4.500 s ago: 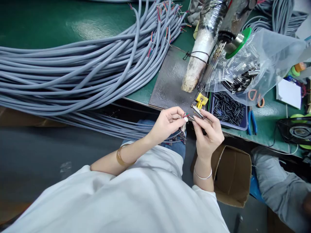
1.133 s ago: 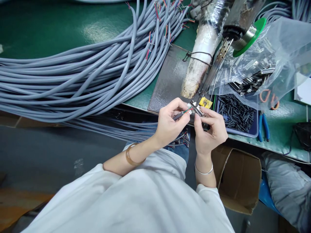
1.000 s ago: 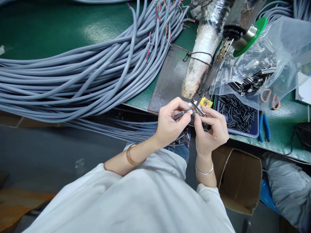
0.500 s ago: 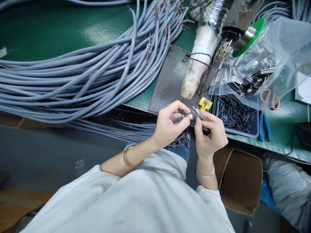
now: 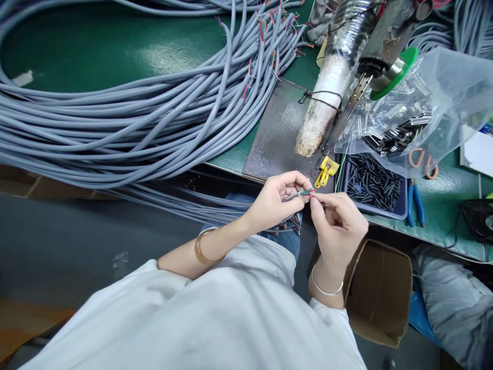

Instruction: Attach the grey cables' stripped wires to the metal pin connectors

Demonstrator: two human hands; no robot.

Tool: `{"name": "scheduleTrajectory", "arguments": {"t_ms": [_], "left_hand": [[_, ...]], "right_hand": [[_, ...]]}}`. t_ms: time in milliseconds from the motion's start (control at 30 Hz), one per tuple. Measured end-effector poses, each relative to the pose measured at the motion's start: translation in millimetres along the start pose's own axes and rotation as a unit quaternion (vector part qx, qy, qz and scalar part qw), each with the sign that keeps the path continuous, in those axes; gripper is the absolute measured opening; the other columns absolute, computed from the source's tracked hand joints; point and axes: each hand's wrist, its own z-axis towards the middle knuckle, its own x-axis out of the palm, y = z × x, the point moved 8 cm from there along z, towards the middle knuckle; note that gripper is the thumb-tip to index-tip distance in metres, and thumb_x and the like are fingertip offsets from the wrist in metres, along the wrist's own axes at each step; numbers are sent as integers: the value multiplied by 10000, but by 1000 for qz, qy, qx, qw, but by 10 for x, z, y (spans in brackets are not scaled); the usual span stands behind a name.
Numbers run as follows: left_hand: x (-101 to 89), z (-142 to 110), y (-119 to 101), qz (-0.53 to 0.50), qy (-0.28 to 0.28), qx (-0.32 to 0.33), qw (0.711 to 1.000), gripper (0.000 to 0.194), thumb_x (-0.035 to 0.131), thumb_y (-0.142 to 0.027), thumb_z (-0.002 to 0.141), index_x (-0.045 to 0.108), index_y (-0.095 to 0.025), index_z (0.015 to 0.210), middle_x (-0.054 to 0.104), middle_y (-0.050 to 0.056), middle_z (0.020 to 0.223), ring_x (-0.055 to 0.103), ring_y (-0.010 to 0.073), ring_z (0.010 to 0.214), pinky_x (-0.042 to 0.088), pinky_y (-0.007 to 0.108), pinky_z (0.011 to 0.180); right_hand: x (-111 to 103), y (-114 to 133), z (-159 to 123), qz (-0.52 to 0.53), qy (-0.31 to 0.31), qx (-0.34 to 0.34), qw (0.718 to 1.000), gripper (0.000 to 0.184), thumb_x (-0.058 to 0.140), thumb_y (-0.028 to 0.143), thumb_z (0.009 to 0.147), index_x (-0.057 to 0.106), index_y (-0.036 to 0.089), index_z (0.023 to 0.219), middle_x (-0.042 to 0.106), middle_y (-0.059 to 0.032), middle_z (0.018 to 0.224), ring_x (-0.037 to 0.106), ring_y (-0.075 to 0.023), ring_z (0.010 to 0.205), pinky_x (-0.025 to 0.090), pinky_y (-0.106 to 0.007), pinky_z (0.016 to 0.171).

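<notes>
My left hand [image 5: 272,204] is closed around the stripped end of a grey cable [image 5: 291,197]. Thin coloured wires [image 5: 307,192], green, red and blue among them, fan out past its fingertips. My right hand [image 5: 339,222] pinches the tips of these wires between thumb and index finger, its other fingers curled in. Whether a connector lies inside the right hand is hidden. Just beyond the hands, a yellow holder [image 5: 326,171] sits near the edge of a dark metal plate [image 5: 271,136]. Several finished-looking connectors [image 5: 287,225] on cable ends rest on my lap.
A thick bundle of grey cables [image 5: 127,121] covers the left bench. A soldering iron [image 5: 348,110], a wrapped duct [image 5: 319,115] and a solder spool [image 5: 398,74] hang overhead. Right: a plastic bag [image 5: 450,97], a bin of black tubes [image 5: 404,203], pliers [image 5: 415,204], a floor carton [image 5: 379,293].
The metal connector that my right fingers held is out of sight. My right hand has turned and closed onto the wire tips. The cable end has moved slightly right.
</notes>
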Motion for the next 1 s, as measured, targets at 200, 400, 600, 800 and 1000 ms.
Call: {"name": "scheduleTrajectory", "arguments": {"t_ms": [200,400,600,800,1000], "left_hand": [[36,-6,59,-9,28,1,1000,173,686,-82,704,637,-146,857,659,9,815,632,95,733,518,201,719],[6,-16,38,-8,19,-11,1000,139,698,-97,719,636,-138,837,635,4,802,591,81,695,488,191,675],[-18,-31,-2,-8,8,-7,1000,181,766,-145,710,628,-141,827,621,-7,770,557,68,644,474,180,618],[-43,-57,-41,-13,-14,23,1000,209,800,-261,771,627,-152,814,608,-20,716,507,43,531,442,160,498],[-96,-83,-61,-19,-46,17,999,268,804,-333,791,598,-163,816,595,-36,654,492,40,474,415,155,443]], "right_hand": [[76,-25,32,-2,31,-21,999,105,692,171,882,747,217,959,684,10,800,539,-78,552,477,-245,545],[72,-69,21,2,24,-4,1000,42,693,193,883,731,203,868,651,21,762,444,-58,517,393,-229,499],[102,-253,10,85,22,63,994,81,690,218,880,698,191,804,570,50,720,316,-33,486,226,-231,444],[115,-263,-17,53,18,59,997,165,652,254,893,657,187,743,551,44,674,404,-57,504,274,-227,454],[-268,-212,-80,105,-204,-33,973,108,567,255,916,653,219,971,485,92,532,424,-69,380,291,-210,398]]}}
